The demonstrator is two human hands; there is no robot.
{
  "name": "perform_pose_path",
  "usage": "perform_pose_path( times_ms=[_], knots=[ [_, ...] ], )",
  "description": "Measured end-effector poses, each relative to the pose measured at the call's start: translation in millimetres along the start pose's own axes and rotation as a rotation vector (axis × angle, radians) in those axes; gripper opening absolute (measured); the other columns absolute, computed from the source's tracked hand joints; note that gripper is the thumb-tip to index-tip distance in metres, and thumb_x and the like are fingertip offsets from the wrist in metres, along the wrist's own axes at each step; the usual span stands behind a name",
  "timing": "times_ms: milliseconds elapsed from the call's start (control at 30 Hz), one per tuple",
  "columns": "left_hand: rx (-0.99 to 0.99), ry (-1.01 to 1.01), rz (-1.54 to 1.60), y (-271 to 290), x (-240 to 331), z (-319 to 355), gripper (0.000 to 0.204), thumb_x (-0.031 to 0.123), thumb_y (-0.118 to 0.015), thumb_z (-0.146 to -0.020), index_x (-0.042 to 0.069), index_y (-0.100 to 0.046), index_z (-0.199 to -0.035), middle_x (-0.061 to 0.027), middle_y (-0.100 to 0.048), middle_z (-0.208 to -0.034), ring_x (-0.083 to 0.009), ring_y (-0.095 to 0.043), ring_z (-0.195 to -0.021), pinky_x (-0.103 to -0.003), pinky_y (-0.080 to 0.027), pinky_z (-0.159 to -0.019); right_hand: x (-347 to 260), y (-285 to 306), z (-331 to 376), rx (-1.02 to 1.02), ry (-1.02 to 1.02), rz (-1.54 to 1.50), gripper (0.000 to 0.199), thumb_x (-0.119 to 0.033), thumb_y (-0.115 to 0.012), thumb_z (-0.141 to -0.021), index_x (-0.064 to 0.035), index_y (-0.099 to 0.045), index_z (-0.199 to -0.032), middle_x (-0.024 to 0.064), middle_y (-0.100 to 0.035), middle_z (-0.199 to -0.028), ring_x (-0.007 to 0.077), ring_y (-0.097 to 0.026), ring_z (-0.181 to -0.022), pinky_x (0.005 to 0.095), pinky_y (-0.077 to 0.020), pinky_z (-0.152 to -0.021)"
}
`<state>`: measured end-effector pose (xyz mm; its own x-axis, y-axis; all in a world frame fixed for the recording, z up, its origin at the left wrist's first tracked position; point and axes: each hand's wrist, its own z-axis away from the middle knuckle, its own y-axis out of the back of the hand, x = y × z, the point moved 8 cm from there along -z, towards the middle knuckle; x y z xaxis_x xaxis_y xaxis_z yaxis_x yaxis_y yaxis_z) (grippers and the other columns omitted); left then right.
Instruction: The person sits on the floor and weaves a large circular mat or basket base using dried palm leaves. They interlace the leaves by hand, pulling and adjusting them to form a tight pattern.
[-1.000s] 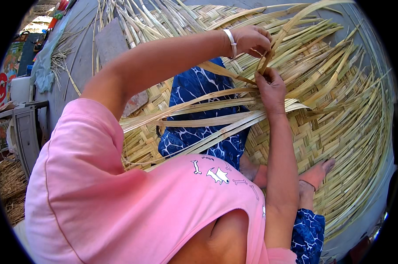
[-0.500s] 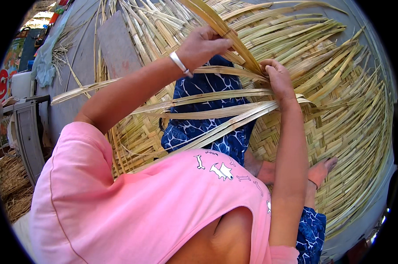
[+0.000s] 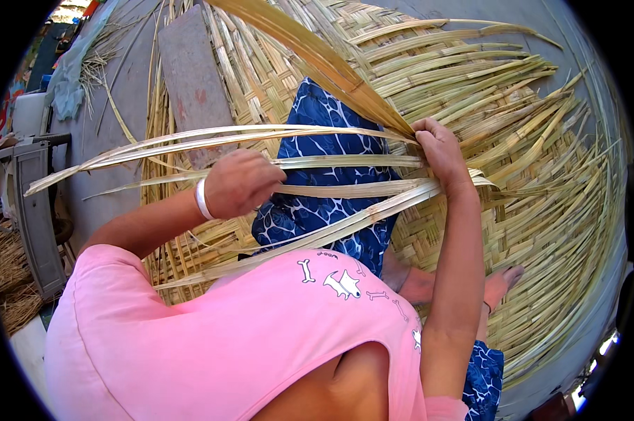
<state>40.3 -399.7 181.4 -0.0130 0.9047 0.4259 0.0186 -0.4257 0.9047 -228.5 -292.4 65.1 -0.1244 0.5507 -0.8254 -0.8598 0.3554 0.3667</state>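
A large mat (image 3: 457, 217) of split reed strips spreads under and around me, its long loose ends fanning out at the right. My right hand (image 3: 440, 149) is closed on the gathered reed strips at the mat's working edge, above my right shin. From that grip a wide golden reed strip (image 3: 310, 59) slants up to the far left. Several paler reed strips (image 3: 345, 161) run left across my blue patterned trousers. My left hand (image 3: 243, 184), a white bracelet at its wrist, is closed around one of these pale strips left of my knee; its fingertips are partly hidden.
A flat board (image 3: 194, 77) lies at the far left on the grey floor sheet (image 3: 124, 91). Beside it are loose reed scraps and a pale blue plastic sheet (image 3: 71, 84). A grey metal frame (image 3: 40, 217) stands at the left edge. My bare foot (image 3: 499, 284) rests on the mat.
My left hand has let go of the wide golden strip and moved down and left to the pale strips. The golden strip now leans farther left. My right hand keeps its hold.
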Motion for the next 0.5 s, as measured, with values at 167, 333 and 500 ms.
perform_pose_path(
  times_ms=[167,333,500],
  knots=[
    [0.241,0.829,0.360,-55.9,-166.4,60.6,0.021,0.015,-0.063,-0.082,0.001,-0.062,-0.098,-0.0150,-0.063,-0.088,-0.0289,-0.061,-0.078,-0.034,-0.048,-0.070,2.6,-2.7,-3.8,0.022,0.081,-0.041,0.028,-0.015,-0.044,-0.079,0.0004,-0.062,-0.094,0.0106,-0.063,-0.081,0.0178,-0.056,-0.076,0.0296,-0.0444,-0.073],
    [0.000,0.298,-0.321,-60.4,-136.3,-12.3,0.038,0.026,-0.064,-0.079,0.008,-0.055,-0.111,-0.0135,-0.052,-0.105,-0.0288,-0.048,-0.110,-0.041,-0.038,-0.094,4.7,-2.1,-8.5,0.014,0.031,-0.096,0.027,-0.012,-0.043,-0.080,0.0001,-0.063,-0.093,0.0081,-0.064,-0.085,0.0151,-0.057,-0.080,0.0277,-0.0445,-0.074],
    [0.204,0.290,-0.349,-84.1,-161.9,-17.3,0.046,0.029,-0.061,-0.080,0.009,-0.050,-0.119,-0.0135,-0.045,-0.116,-0.0323,-0.039,-0.120,-0.042,-0.032,-0.101,19.3,3.1,-23.0,0.116,-0.046,-0.141,0.024,-0.009,-0.043,-0.080,-0.0011,-0.063,-0.091,0.0072,-0.064,-0.085,0.0145,-0.057,-0.082,0.0271,-0.0446,-0.076]
  ],
)
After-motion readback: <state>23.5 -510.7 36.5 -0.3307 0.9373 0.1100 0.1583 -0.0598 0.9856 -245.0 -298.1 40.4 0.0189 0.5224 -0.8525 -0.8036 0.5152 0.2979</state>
